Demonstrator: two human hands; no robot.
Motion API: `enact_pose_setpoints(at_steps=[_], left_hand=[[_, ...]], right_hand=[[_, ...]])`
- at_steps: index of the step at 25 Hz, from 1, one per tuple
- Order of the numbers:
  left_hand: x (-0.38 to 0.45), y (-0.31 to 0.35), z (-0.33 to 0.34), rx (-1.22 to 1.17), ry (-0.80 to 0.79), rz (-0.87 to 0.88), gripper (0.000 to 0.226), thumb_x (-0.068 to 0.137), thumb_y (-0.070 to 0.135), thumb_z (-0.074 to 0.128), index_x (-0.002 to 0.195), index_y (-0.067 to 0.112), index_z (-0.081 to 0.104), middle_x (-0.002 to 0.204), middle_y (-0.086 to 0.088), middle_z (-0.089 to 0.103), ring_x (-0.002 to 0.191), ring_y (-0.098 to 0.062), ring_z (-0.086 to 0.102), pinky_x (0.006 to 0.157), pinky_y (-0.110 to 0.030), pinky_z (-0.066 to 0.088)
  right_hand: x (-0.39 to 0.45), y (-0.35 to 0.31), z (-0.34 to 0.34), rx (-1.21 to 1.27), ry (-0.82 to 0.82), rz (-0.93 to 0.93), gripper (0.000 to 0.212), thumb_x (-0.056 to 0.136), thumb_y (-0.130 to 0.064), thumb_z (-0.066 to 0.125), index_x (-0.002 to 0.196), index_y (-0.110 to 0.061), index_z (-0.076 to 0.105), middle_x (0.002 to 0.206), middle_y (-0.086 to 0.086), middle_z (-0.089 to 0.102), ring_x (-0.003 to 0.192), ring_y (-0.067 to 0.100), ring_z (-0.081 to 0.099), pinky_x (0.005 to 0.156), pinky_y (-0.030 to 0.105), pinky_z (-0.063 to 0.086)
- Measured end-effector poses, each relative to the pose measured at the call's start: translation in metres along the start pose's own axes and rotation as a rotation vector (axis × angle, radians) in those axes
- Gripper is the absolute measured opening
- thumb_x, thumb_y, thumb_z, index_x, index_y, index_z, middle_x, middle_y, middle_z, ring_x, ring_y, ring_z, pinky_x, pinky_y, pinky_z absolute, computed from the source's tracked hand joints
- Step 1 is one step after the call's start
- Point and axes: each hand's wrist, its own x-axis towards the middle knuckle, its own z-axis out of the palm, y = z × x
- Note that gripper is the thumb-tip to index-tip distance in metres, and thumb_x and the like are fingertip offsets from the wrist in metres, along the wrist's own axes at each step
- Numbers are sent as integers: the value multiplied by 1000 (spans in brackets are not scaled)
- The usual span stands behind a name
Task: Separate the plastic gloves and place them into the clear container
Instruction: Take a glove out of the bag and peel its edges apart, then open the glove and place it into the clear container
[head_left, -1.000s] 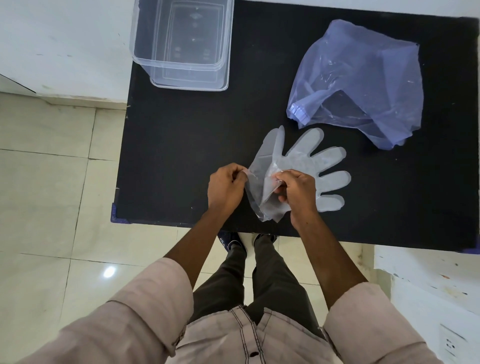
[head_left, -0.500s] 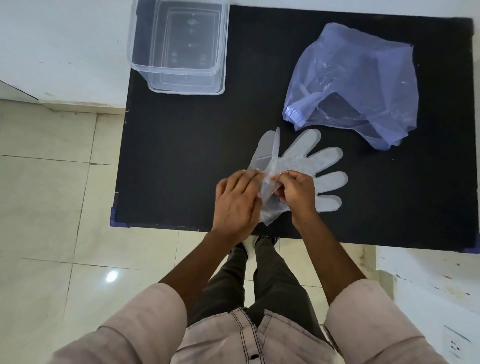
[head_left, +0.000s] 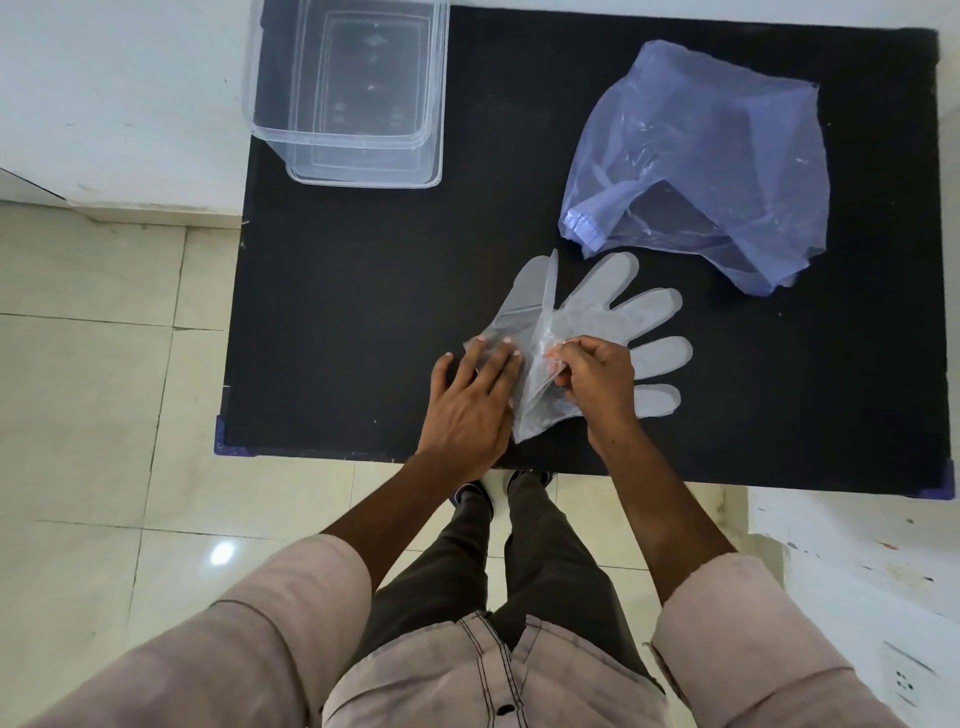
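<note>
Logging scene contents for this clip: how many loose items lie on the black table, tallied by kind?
Clear rectangular plastic container: 1
Crumpled translucent blue plastic bag: 1
Stack of thin clear plastic gloves, held by both hands, sheets too stuck together to count: 1
Total: 3 on the black table

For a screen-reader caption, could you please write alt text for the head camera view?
A person's left hand presses flat on thin clear plastic gloves on a black table while the right hand pinches one layer. A clear plastic container stands at the far left; a crumpled bluish plastic bag lies far right.
</note>
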Motion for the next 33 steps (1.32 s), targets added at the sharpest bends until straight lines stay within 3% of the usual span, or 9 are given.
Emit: enact_pose_setpoints(at_steps=[3,8,14,16,19,23,27,30,33], left_hand=[[2,-2,1,34,-90,-4,63,95,49,32,151,19,30,159,-5,32,148,-30,22,117,-55,12],[11,2,-15,153,-96,36,62,93,47,39,146,15,39,154,-9,40,142,-31,33,116,-57,14],[26,15,-38,200,-103,61,59,92,52,45,136,13,50,143,-9,52,133,-28,43,111,-53,25],[28,17,-41,175,-85,61,61,90,53,49,135,14,47,138,-9,56,131,-28,45,109,-51,27],[26,19,-42,177,-86,98,63,89,53,50,140,18,37,142,-13,50,136,-32,39,109,-51,27],[18,18,-38,216,-109,119,59,92,52,45,144,27,32,153,-15,35,141,-35,29,111,-52,24],[14,17,-37,223,-127,105,63,91,55,46,146,29,30,154,-15,32,140,-37,30,110,-54,23],[18,17,-44,162,-154,88,57,89,53,49,140,29,40,150,-12,36,138,-35,32,109,-54,24],[21,15,-61,-31,-147,28,50,88,46,52,134,28,47,146,-11,38,134,-32,33,109,-53,23]], right_hand=[[1,-2,-4,-39,-1,-26,19,86,-10,57,70,-2,64,64,8,60,65,20,54,67,39,52],[12,-9,-44,-160,-19,-80,21,79,-14,58,65,1,60,60,12,54,59,18,49,60,34,44],[39,-52,-167,-377,212,-128,16,79,-17,59,68,-9,67,66,16,61,62,21,53,63,35,45],[36,-71,-198,-498,300,-215,19,83,-18,57,72,-6,67,73,22,66,60,22,55,63,33,47],[21,-100,-225,-602,362,-375,22,89,-18,57,81,-2,69,77,24,66,72,35,62,71,39,50],[-7,-125,-207,-530,182,-422,21,87,-24,59,75,-10,69,62,-2,63,61,13,60,53,15,43],[-24,-132,-152,-452,36,-439,22,82,-21,62,71,-3,67,64,12,63,59,18,54,56,25,42],[-31,-132,-113,-438,-72,-412,23,85,-19,60,65,-6,61,60,2,55,57,10,47,57,22,37],[-35,-125,-82,-514,-119,-439,26,89,-19,58,64,-16,57,58,-7,51,52,1,46,54,10,33]])
